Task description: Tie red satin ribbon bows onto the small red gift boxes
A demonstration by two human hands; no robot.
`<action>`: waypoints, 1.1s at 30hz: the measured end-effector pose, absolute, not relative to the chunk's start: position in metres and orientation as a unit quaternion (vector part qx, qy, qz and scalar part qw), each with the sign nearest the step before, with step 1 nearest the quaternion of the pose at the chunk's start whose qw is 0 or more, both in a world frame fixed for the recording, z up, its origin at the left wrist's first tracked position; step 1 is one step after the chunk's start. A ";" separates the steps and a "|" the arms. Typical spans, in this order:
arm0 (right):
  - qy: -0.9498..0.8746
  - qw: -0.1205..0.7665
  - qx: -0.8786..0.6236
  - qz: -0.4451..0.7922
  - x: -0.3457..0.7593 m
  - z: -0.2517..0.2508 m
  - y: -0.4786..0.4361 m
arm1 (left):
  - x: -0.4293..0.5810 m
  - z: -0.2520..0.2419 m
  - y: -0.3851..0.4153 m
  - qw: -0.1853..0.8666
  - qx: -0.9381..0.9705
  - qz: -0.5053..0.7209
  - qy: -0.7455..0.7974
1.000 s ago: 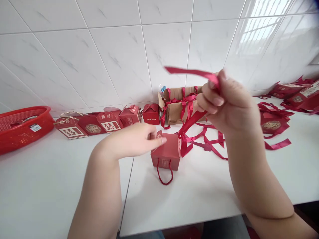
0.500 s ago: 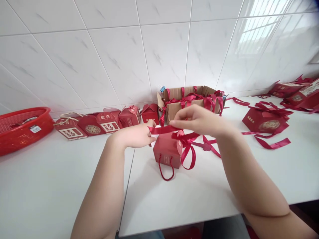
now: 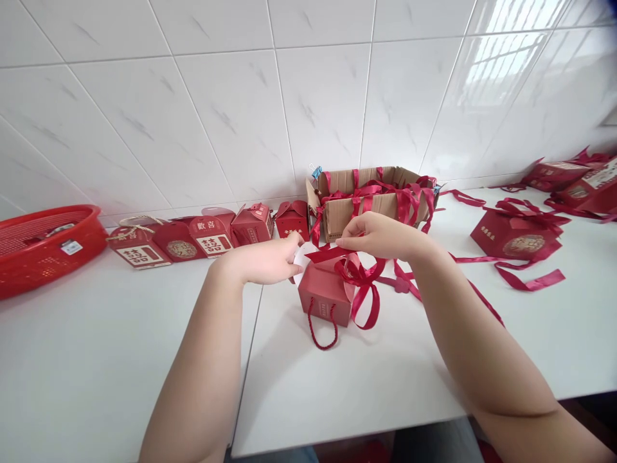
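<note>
A small red gift box (image 3: 325, 296) with a rope handle stands upright on the white table in front of me. At its left side my left hand (image 3: 276, 260) is closed, thumb and fingers on the box's raised flap, whose white inner face (image 3: 303, 256) shows. My right hand (image 3: 373, 235) pinches a red ribbon (image 3: 324, 254) above the box; the ribbon's free end points left towards my left hand. A looped ribbon bow (image 3: 366, 283) hangs at the box's right side. The fingertips of my left hand are partly hidden behind the flap.
Behind the box stands a cardboard box (image 3: 337, 222) draped with red ribbons. A row of red gift boxes (image 3: 180, 247) lines the wall, with a red plastic basket (image 3: 53, 263) at far left. A ribboned box (image 3: 515, 231) and loose ribbons lie on the right.
The ribbon's left end has come away from my left hand, which now holds the raised flap. My right hand has shifted slightly and still pinches the ribbon.
</note>
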State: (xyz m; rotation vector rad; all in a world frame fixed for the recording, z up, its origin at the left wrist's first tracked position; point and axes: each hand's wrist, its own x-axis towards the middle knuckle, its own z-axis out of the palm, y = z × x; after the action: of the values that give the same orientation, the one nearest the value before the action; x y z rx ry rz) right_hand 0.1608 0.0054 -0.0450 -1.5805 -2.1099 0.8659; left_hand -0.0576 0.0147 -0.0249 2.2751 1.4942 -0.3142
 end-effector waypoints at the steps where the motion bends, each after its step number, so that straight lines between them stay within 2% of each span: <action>1: -0.746 0.187 -0.559 0.310 0.161 -0.045 0.006 | -0.058 -0.025 0.014 0.199 0.813 -0.112 0.535; 9: -0.748 0.210 -0.522 0.352 0.164 -0.046 0.007 | -0.057 -0.025 0.015 0.208 0.813 -0.118 0.532; 33: -0.726 0.252 -0.517 0.378 0.156 -0.041 0.004 | -0.057 -0.028 0.017 0.206 0.811 -0.122 0.534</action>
State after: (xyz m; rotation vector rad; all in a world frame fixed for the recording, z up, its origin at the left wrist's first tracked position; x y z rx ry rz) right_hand 0.1556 0.0036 -0.0411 -1.4058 -1.9735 1.0270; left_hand -0.0572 0.0168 -0.0276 2.2596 1.4873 -0.3409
